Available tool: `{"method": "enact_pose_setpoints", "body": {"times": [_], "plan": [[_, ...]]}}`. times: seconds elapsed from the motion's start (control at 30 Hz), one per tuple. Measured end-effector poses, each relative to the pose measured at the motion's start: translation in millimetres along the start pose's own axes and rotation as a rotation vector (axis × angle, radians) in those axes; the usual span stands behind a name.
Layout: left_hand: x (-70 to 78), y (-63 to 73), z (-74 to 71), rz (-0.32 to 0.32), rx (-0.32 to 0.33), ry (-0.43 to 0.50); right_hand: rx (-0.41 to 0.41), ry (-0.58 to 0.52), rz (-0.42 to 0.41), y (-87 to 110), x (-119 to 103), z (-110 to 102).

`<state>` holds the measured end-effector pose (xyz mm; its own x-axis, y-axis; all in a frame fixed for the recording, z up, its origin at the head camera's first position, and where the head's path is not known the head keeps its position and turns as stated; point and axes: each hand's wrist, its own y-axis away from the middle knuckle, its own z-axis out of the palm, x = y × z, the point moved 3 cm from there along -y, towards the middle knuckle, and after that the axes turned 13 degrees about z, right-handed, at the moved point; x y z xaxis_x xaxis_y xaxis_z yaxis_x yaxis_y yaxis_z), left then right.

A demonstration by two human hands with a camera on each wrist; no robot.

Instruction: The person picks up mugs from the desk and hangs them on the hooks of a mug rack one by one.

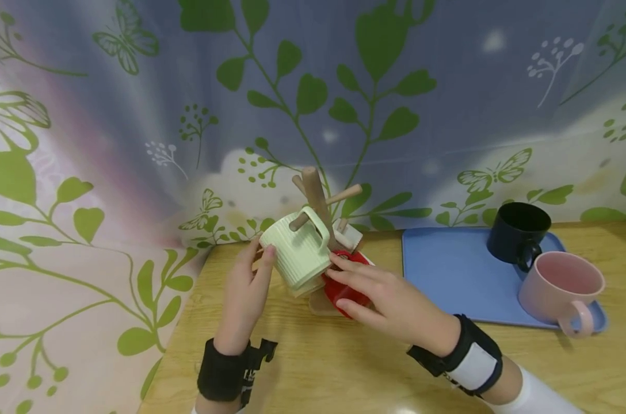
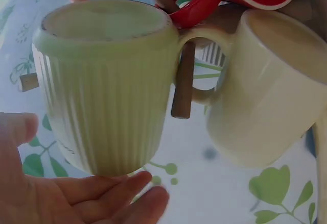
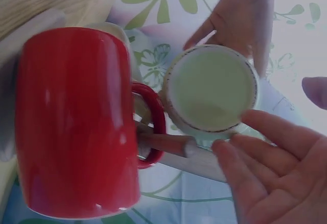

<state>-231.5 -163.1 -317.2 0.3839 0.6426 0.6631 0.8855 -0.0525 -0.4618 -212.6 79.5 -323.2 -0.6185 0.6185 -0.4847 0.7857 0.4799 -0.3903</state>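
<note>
Pale green ribbing is showing on the mug [image 1: 300,250] at the centre of the head view, where it is hanging tilted with its handle looped over a peg [image 1: 299,222] of the wooden rack [image 1: 315,195]. Both forearms are reaching in from the bottom of the frame. The left hand [image 1: 243,299] is pointing upward, its fingers loosely spread around the mug's left side and gripping nothing; whether every fingertip is touching, I cannot tell. The right hand [image 1: 390,299] is slanting in from the lower right, fingers extended and parted, holding nothing, with fingertips lying at the mug's base.

The tabletop [image 1: 313,368] is running between the wrists toward the lower edge and meeting the patterned cloth [image 1: 313,52] at the back and along the left. A blue tray [image 1: 447,282] is taking up the right side, bearing a black mug [image 1: 504,244] and a pink mug [image 1: 556,296]. Close by, a red mug [image 3: 76,122] is hanging at the left of the right wrist view, and a cream mug [image 2: 271,96] is hanging at the right of the left wrist view, narrowing the room around the rack.

The green mug is sitting between the hands, above the left fingers in the left wrist view.
</note>
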Motion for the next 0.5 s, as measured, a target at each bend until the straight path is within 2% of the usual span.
{"method": "enact_pose_setpoints", "body": {"times": [0.13, 0.23, 0.4, 0.5], "plan": [[4.4, 0.2, -1.8, 0.022, -0.011, -0.036, -0.040, -0.007, 0.001, -2.2, 3.2, -0.4], [10.0, 1.5, -3.1, 0.060, -0.004, -0.055, -0.019, -0.003, 0.011, -5.0, 8.1, -3.2], [29.6, 6.8, -12.0, 0.202, 0.033, -0.041, 0.016, 0.053, 0.134, -11.1, 24.6, -3.5], [49.5, -0.8, -23.7, 0.279, 0.006, -0.073, -0.011, 0.077, 0.200, -14.7, 34.1, 2.5]]}}
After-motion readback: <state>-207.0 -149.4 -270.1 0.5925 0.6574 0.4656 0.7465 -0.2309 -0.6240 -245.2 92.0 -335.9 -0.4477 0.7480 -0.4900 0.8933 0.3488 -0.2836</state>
